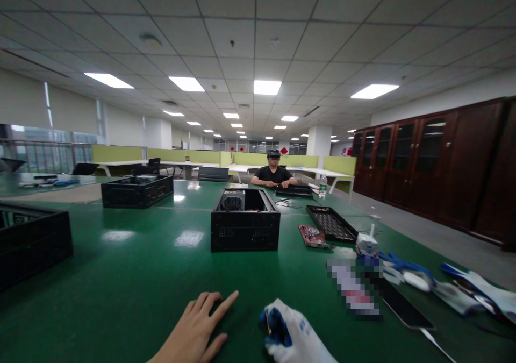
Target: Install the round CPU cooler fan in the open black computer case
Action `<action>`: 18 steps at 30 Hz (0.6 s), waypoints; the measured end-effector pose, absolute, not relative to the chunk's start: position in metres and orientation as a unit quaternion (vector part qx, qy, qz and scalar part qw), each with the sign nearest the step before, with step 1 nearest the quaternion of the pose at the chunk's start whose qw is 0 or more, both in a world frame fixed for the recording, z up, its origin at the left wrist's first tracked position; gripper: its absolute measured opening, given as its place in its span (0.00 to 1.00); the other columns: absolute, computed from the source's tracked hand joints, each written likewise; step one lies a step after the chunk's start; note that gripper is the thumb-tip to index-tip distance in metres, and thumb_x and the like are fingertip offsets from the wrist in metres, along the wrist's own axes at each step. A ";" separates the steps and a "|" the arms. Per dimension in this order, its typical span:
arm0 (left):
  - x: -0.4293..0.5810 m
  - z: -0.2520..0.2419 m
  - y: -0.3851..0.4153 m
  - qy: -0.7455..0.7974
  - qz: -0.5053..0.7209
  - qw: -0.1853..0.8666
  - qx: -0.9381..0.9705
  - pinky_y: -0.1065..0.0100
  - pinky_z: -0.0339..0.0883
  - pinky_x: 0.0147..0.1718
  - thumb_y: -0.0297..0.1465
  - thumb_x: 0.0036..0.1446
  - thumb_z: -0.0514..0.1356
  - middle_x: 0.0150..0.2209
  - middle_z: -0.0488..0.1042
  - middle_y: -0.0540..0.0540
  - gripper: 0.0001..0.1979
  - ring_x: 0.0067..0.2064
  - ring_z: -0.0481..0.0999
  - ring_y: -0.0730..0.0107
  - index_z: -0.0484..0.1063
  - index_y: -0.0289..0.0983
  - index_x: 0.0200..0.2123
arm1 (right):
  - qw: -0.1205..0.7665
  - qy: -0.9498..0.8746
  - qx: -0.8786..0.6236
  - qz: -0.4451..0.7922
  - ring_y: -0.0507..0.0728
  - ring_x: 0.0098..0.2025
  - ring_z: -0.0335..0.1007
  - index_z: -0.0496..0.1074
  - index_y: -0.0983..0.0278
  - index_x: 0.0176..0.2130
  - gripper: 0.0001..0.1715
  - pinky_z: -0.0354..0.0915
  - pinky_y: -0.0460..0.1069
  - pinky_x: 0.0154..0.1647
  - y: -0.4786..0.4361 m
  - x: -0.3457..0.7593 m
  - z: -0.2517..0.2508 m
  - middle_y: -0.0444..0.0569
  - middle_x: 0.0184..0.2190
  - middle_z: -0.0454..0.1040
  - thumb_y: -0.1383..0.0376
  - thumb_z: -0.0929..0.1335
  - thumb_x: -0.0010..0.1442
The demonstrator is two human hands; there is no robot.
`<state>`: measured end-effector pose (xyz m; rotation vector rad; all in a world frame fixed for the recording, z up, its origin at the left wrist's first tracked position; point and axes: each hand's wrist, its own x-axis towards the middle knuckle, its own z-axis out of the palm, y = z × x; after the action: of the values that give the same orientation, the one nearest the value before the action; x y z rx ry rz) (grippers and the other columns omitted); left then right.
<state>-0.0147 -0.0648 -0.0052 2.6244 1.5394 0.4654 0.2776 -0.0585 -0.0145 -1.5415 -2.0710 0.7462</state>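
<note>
My bare left hand (199, 328) lies flat on the green table (121, 277) at the bottom centre, fingers stretched out and apart, holding nothing. My right hand (292, 333) wears a white glove with blue fingertips; its fingers are curled inward near the table's front edge, and a thin yellowish thing shows among them that I cannot make out. An open black computer case (245, 220) stands on the table ahead of both hands, out of reach of either.
A black side panel (330, 223) and a red circuit card (312, 235) lie right of the case. Blue-white gloves (407, 277), a phone (401, 306) and a small box (366, 243) sit at the right. More black cases (137, 190) stand left. A person (274, 175) sits at the far end.
</note>
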 end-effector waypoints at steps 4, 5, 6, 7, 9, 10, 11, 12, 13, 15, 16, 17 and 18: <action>-0.018 -0.010 -0.059 0.486 0.126 0.004 0.865 0.36 0.66 0.58 0.40 0.68 0.56 0.64 0.68 0.40 0.24 0.64 0.66 0.39 0.64 0.57 0.66 | 0.214 -0.753 -0.552 0.288 0.69 0.69 0.59 0.66 0.62 0.66 0.44 0.55 0.57 0.70 -0.061 0.279 -0.010 0.55 0.67 0.68 0.57 0.72 0.52; -0.018 -0.010 -0.058 0.489 0.119 0.005 0.864 0.36 0.65 0.58 0.40 0.68 0.56 0.64 0.68 0.39 0.24 0.64 0.66 0.39 0.64 0.56 0.66 | 0.218 -0.754 -0.549 0.288 0.69 0.69 0.59 0.66 0.61 0.65 0.43 0.54 0.57 0.70 -0.061 0.280 -0.010 0.54 0.66 0.68 0.57 0.73 0.52; -0.017 -0.008 -0.058 0.496 0.113 0.012 0.861 0.37 0.65 0.59 0.40 0.68 0.56 0.64 0.67 0.39 0.25 0.64 0.66 0.39 0.63 0.55 0.67 | 0.223 -0.756 -0.545 0.287 0.68 0.69 0.59 0.67 0.61 0.65 0.43 0.54 0.57 0.71 -0.061 0.280 -0.010 0.54 0.66 0.68 0.58 0.73 0.52; -0.016 -0.005 -0.060 0.503 0.110 0.022 0.857 0.39 0.64 0.60 0.39 0.68 0.56 0.64 0.67 0.39 0.27 0.65 0.65 0.41 0.60 0.55 0.68 | 0.229 -0.757 -0.542 0.283 0.68 0.69 0.59 0.67 0.61 0.65 0.43 0.53 0.56 0.71 -0.061 0.280 -0.011 0.54 0.66 0.69 0.58 0.73 0.52; -0.012 0.002 -0.064 0.514 0.112 0.043 0.849 0.43 0.62 0.62 0.36 0.67 0.56 0.65 0.66 0.41 0.32 0.65 0.65 0.46 0.53 0.55 0.71 | 0.235 -0.757 -0.545 0.273 0.67 0.69 0.60 0.67 0.62 0.65 0.43 0.52 0.56 0.71 -0.060 0.280 -0.015 0.55 0.66 0.69 0.58 0.73 0.52; -0.011 0.005 -0.066 0.516 0.115 0.052 0.848 0.44 0.61 0.63 0.34 0.67 0.57 0.65 0.66 0.41 0.34 0.65 0.65 0.48 0.49 0.54 0.72 | 0.230 -0.758 -0.549 0.268 0.68 0.69 0.59 0.67 0.63 0.65 0.44 0.52 0.56 0.72 -0.059 0.280 -0.017 0.56 0.66 0.69 0.58 0.73 0.52; -0.009 0.008 -0.069 0.516 0.120 0.058 0.846 0.45 0.61 0.63 0.34 0.66 0.57 0.65 0.66 0.41 0.36 0.65 0.65 0.50 0.46 0.53 0.73 | 0.224 -0.758 -0.554 0.262 0.68 0.69 0.59 0.66 0.64 0.66 0.45 0.52 0.57 0.72 -0.058 0.279 -0.018 0.57 0.66 0.68 0.58 0.73 0.52; -0.009 0.009 -0.070 0.516 0.125 0.062 0.845 0.46 0.60 0.64 0.33 0.66 0.57 0.65 0.66 0.41 0.38 0.65 0.65 0.50 0.44 0.52 0.73 | 0.221 -0.758 -0.557 0.257 0.68 0.69 0.59 0.65 0.65 0.66 0.45 0.52 0.57 0.72 -0.058 0.279 -0.020 0.58 0.67 0.67 0.58 0.73 0.52; -0.008 0.010 -0.071 0.517 0.130 0.062 0.844 0.46 0.60 0.64 0.33 0.65 0.57 0.65 0.66 0.40 0.39 0.64 0.65 0.50 0.42 0.51 0.74 | 0.220 -0.761 -0.556 0.253 0.69 0.70 0.59 0.65 0.66 0.66 0.46 0.52 0.57 0.72 -0.057 0.279 -0.020 0.59 0.67 0.67 0.59 0.73 0.52; -0.009 0.008 -0.070 0.517 0.136 0.058 0.843 0.45 0.61 0.63 0.33 0.65 0.57 0.64 0.66 0.40 0.39 0.64 0.66 0.50 0.42 0.51 0.74 | 0.219 -0.767 -0.550 0.246 0.69 0.69 0.59 0.64 0.68 0.67 0.46 0.53 0.58 0.72 -0.057 0.278 -0.019 0.61 0.67 0.66 0.59 0.73 0.53; -0.009 0.006 -0.069 0.516 0.133 0.054 0.845 0.44 0.61 0.63 0.33 0.66 0.57 0.64 0.67 0.40 0.37 0.64 0.66 0.49 0.45 0.53 0.73 | 0.216 -0.768 -0.552 0.245 0.69 0.69 0.59 0.64 0.68 0.67 0.46 0.53 0.59 0.71 -0.057 0.277 -0.018 0.62 0.67 0.66 0.59 0.73 0.53; -0.010 0.004 -0.067 0.513 0.126 0.048 0.848 0.43 0.62 0.62 0.34 0.67 0.57 0.64 0.67 0.40 0.33 0.64 0.66 0.47 0.50 0.54 0.72 | 0.209 -0.766 -0.557 0.245 0.69 0.70 0.59 0.63 0.69 0.67 0.47 0.53 0.59 0.72 -0.058 0.277 -0.016 0.63 0.67 0.66 0.59 0.73 0.53; -0.011 0.002 -0.065 0.509 0.116 0.040 0.852 0.41 0.62 0.61 0.36 0.68 0.56 0.64 0.67 0.40 0.30 0.64 0.65 0.45 0.55 0.55 0.70 | 0.197 -0.763 -0.564 0.247 0.69 0.70 0.58 0.62 0.69 0.68 0.48 0.53 0.60 0.72 -0.058 0.276 -0.014 0.63 0.68 0.65 0.60 0.73 0.53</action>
<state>-0.0113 -0.0646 0.0016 2.6110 1.5592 0.3564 0.2760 -0.0584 -0.0135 -1.5792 -2.1357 0.6914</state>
